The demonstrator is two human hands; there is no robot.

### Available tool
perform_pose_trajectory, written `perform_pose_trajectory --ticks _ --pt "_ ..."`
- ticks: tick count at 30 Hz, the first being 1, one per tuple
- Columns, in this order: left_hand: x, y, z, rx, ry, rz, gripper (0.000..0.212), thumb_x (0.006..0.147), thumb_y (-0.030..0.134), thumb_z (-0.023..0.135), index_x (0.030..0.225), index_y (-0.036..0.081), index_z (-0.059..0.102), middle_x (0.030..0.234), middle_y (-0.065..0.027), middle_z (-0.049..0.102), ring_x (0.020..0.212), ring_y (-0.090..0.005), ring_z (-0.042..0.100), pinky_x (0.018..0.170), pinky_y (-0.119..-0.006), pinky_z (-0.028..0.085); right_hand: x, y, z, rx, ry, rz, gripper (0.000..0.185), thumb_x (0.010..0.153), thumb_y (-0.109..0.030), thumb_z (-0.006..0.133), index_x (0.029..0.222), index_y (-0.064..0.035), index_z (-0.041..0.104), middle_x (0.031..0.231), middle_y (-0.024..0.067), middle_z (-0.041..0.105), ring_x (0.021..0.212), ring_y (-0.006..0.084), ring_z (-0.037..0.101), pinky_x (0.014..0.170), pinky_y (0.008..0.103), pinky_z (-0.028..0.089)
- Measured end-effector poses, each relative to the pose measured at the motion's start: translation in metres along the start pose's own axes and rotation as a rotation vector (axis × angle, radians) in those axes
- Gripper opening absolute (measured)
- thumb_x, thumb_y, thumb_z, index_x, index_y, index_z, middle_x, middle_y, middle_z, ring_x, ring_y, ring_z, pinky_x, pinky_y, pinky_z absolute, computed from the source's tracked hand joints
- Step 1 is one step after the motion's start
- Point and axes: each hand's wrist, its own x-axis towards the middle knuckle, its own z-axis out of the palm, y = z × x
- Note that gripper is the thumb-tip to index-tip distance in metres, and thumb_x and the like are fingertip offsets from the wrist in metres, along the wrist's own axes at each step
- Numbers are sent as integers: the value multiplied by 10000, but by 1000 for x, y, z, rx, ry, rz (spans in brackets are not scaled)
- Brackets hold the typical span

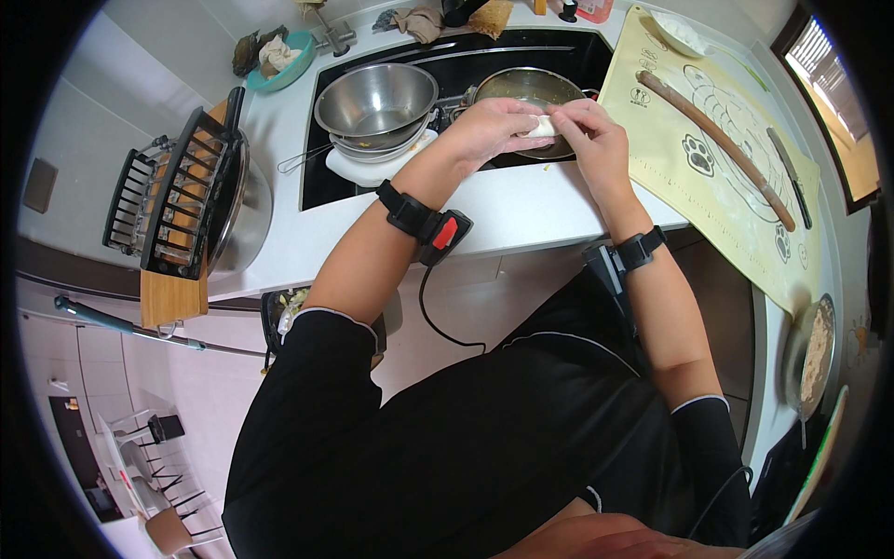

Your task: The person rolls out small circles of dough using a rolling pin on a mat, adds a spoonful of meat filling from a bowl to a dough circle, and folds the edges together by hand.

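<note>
Both hands meet over a metal pan [520, 82] in the sink. My left hand [499, 126] cradles a small piece of white dough [542, 128] between its thumb and fingers. The fingertips of my right hand [590, 126] pinch the dough's right end. Flour whitens the left fingers. Left of the hands, a steel mixing bowl [376, 101] rests on stacked bowls and a white board. A wooden rolling pin [719, 147] lies on the pale yellow pastry mat [649, 150] at the right, beside a knife [789, 175]. What the pan holds is partly hidden by the hands.
At the left stand a black dish rack [183, 195] and a large steel pot [253, 209]. A turquoise basin [285, 70] sits behind. A bowl of white powder [677, 33] is at the back right. A glass bowl of beige mixture [814, 356] stands near the counter's right edge.
</note>
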Motion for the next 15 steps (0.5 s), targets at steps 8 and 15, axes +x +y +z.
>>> perform_pose_trajectory --ticks 8,15 --pt "0 1 -3 -113 7 33 378 1038 25 529 1324 -221 508 1314 -297 606 1201 -349 676 1092 -340 563 0 4 2 161 38 35 131 922 -86 773 1025 -12 805 934 31 682 832 101 589 707 232 444" --pt "0 0 -4 -104 -34 22 387 1040 31 538 1322 -230 496 1302 -292 609 1202 -347 674 1086 -329 568 -1 -1 -2 -44 33 10 121 904 -81 788 1002 -13 808 909 16 664 793 94 569 678 234 434"
